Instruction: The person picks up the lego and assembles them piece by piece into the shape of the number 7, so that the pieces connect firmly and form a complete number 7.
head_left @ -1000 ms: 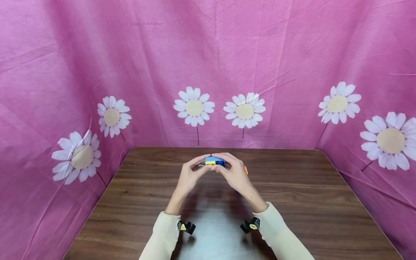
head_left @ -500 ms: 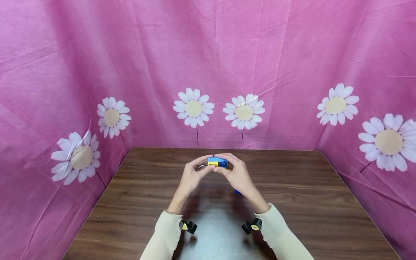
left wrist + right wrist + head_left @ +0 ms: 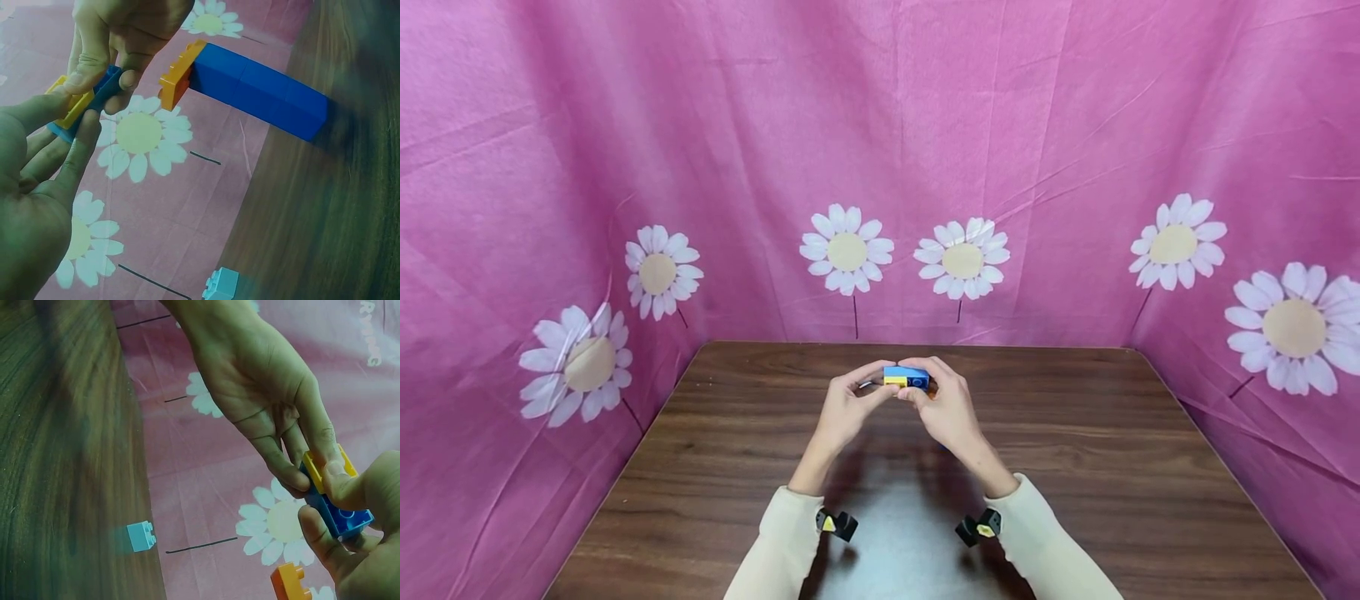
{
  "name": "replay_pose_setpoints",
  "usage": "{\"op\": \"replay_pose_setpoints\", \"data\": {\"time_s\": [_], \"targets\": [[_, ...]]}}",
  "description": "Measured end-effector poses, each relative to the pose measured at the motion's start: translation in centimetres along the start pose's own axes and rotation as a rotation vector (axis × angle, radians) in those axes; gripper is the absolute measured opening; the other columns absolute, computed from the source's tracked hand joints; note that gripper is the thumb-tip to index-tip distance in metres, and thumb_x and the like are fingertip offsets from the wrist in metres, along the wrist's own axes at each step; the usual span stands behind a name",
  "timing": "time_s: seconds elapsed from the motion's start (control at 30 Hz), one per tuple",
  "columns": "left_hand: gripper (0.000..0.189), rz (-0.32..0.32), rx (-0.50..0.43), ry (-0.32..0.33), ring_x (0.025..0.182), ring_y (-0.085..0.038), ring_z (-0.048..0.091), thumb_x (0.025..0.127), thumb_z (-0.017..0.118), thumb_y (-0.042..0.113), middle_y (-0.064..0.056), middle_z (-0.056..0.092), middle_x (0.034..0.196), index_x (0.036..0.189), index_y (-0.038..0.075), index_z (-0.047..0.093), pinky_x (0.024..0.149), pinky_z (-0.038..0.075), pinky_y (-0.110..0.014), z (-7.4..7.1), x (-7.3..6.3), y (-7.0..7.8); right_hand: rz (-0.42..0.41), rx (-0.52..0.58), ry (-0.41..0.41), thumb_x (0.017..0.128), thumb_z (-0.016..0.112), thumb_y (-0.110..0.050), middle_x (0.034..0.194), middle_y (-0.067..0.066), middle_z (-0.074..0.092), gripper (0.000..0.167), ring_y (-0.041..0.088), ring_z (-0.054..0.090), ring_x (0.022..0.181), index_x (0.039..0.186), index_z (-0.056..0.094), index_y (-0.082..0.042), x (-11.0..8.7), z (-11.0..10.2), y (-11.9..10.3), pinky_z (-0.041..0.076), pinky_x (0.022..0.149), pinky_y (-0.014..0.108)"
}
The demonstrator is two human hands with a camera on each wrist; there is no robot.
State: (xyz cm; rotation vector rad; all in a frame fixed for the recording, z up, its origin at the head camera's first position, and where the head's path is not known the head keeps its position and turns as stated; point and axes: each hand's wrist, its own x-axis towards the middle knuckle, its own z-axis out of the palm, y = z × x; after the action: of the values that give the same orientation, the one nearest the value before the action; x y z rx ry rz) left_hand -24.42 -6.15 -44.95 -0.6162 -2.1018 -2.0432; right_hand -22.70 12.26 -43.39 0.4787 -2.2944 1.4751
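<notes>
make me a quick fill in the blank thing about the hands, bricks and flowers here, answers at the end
1. The left hand and right hand grip a blue brick with a ____ piece against it.
2. The brick capping the blue stack is ____.
3. In the head view, the flowers on the pink cloth number ____.

Missing words: yellow; orange; six.

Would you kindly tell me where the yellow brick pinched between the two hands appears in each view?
Head: the yellow brick is below centre, slightly right.
Left wrist: upper left.
Right wrist: right side, just below mid-height.
Shared landmark: the blue brick touching it, visible in all three views.
</notes>
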Motion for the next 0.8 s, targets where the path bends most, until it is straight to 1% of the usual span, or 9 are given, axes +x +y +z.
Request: {"op": "replay_pose_setpoints", "data": {"time_s": [0.13, 0.2, 0.37, 0.43, 0.53, 0.6, 0.73, 0.8], "targets": [[0.034, -0.006, 0.001, 0.003, 0.097, -0.008, 0.073, 0.094, 0.080, 0.003, -0.022, 0.078, 0.112, 0.128, 0.001, 0.075, 0.083, 0.060, -0.020, -0.04, 0.02, -0.01, -0.002, -0.007, 0.002, 0.092, 0.082, -0.010, 0.111, 0.008, 0.072, 0.031, 0.018, 0.065, 0.086, 0.122, 0.075, -0.013, 0.04, 0.03, 0.08, 0.057, 0.067, 0.024], [0.034, -0.008, 0.000, 0.001, 0.098, -0.010, 0.073, 0.094, 0.080, 0.004, -0.022, 0.078, 0.113, 0.128, 0.001, 0.075, 0.084, 0.060, -0.020, -0.08, 0.07, -0.17, 0.005, -0.002, -0.002, 0.092, 0.082, -0.010, 0.110, 0.009, 0.072, 0.031, 0.018, 0.065, 0.084, 0.123, 0.075, -0.013, 0.04, 0.02, 0.06, 0.057, 0.066, 0.024], [0.036, -0.037, -0.019, -0.017, 0.103, -0.021, 0.072, 0.095, 0.079, 0.005, -0.024, 0.077, 0.116, 0.130, 0.001, 0.074, 0.085, 0.060, -0.021, -0.14, 0.17, -0.25, 0.031, 0.012, -0.036, 0.093, 0.081, -0.011, 0.112, 0.011, 0.071, 0.034, 0.016, 0.068, 0.080, 0.127, 0.074, -0.013, 0.10, -0.13, 0.27, 0.060, 0.068, 0.025], [0.036, -0.055, -0.028, -0.029, 0.105, -0.023, 0.071, 0.096, 0.078, 0.005, -0.024, 0.076, 0.118, 0.131, 0.001, 0.073, 0.087, 0.060, -0.021, -0.25, 0.19, -0.30, 0.036, 0.011, -0.051, 0.093, 0.081, -0.012, 0.114, 0.010, 0.071, 0.036, 0.017, 0.070, 0.085, 0.128, 0.074, -0.014, 0.13, -0.19, 0.43, 0.061, 0.071, 0.025], [0.036, -0.082, -0.026, -0.052, 0.107, -0.018, 0.069, 0.098, 0.076, 0.006, -0.022, 0.075, 0.120, 0.134, 0.003, 0.071, 0.089, 0.059, -0.022, -0.50, 0.19, -0.29, 0.027, -0.013, -0.063, 0.092, 0.083, -0.015, 0.118, 0.007, 0.073, 0.038, 0.018, 0.071, 0.096, 0.128, 0.075, -0.016, 0.22, -0.29, 0.61, 0.061, 0.079, 0.026], [0.035, -0.094, -0.037, -0.071, 0.107, -0.015, 0.068, 0.101, 0.072, 0.009, -0.021, 0.072, 0.123, 0.136, 0.004, 0.069, 0.091, 0.059, -0.023, -0.69, 0.15, -0.16, 0.007, -0.040, -0.059, 0.091, 0.084, -0.017, 0.121, 0.004, 0.074, 0.038, 0.018, 0.068, 0.102, 0.128, 0.075, -0.018, 0.31, -0.36, 0.70, 0.060, 0.081, 0.027], [0.039, -0.120, -0.071, -0.089, 0.109, -0.014, 0.066, 0.107, 0.063, 0.018, -0.021, 0.067, 0.130, 0.144, 0.005, 0.063, 0.094, 0.058, -0.027, -0.82, 0.26, 0.33, -0.052, -0.083, -0.033, 0.088, 0.086, -0.020, 0.122, 0.001, 0.075, 0.041, 0.018, 0.062, 0.104, 0.128, 0.076, -0.019, 0.55, -0.48, 0.83, 0.057, 0.077, 0.037], [0.042, -0.143, -0.092, -0.095, 0.112, -0.013, 0.065, 0.109, 0.061, 0.022, -0.019, 0.065, 0.134, 0.147, 0.004, 0.059, 0.097, 0.058, -0.028, -0.70, 0.36, 0.60, -0.076, -0.083, -0.025, 0.086, 0.088, -0.020, 0.122, 0.000, 0.075, 0.043, 0.017, 0.060, 0.107, 0.127, 0.076, -0.019, 0.67, -0.53, 0.79, 0.056, 0.078, 0.039]]}}
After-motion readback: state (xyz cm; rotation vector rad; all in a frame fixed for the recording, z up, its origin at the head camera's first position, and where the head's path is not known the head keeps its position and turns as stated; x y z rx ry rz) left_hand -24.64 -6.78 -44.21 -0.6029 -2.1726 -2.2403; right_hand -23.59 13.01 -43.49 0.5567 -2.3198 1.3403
